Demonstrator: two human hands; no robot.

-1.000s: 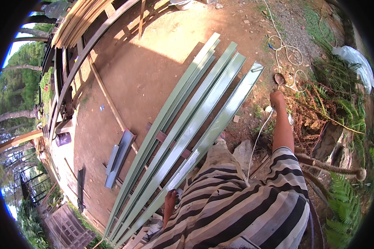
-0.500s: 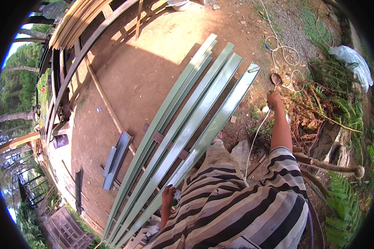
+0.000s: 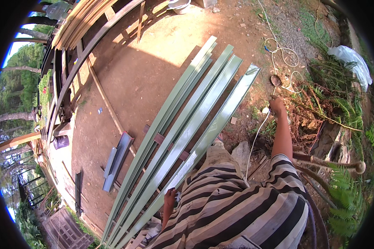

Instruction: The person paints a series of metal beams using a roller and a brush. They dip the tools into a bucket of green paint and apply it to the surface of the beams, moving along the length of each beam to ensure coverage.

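Long pale green metal channels (image 3: pixel 193 108) lie side by side and slant across the ground in front of me. The nearest one has a glossy, wet-looking face. My left hand (image 3: pixel 169 199) is low beside this channel, its fingers curled at a small whitish thing (image 3: pixel 177 196) that is mostly hidden by the hand and my shirt. My right arm reaches out to the right. My right hand (image 3: pixel 277 106) is closed over the line of a thin white cord (image 3: pixel 259 129); whether the fingers grip the cord or something else, I cannot tell. Just beyond it lies a round brown bowl-like shell (image 3: pixel 276 80).
Dark crosspieces (image 3: pixel 160 138) lie under the channels. Shorter grey metal pieces (image 3: pixel 118 161) and a long wooden strip (image 3: pixel 102 93) are to the left. Stacked boards (image 3: pixel 81 23) rest on a frame at the far left. Ferns (image 3: pixel 343 199), rocks (image 3: pixel 240 154) and a white plastic sheet (image 3: pixel 351 64) are on the right.
My right hand has drawn back a little toward me, away from the brown shell. My left hand has dropped very slightly. The channels lie where they were.
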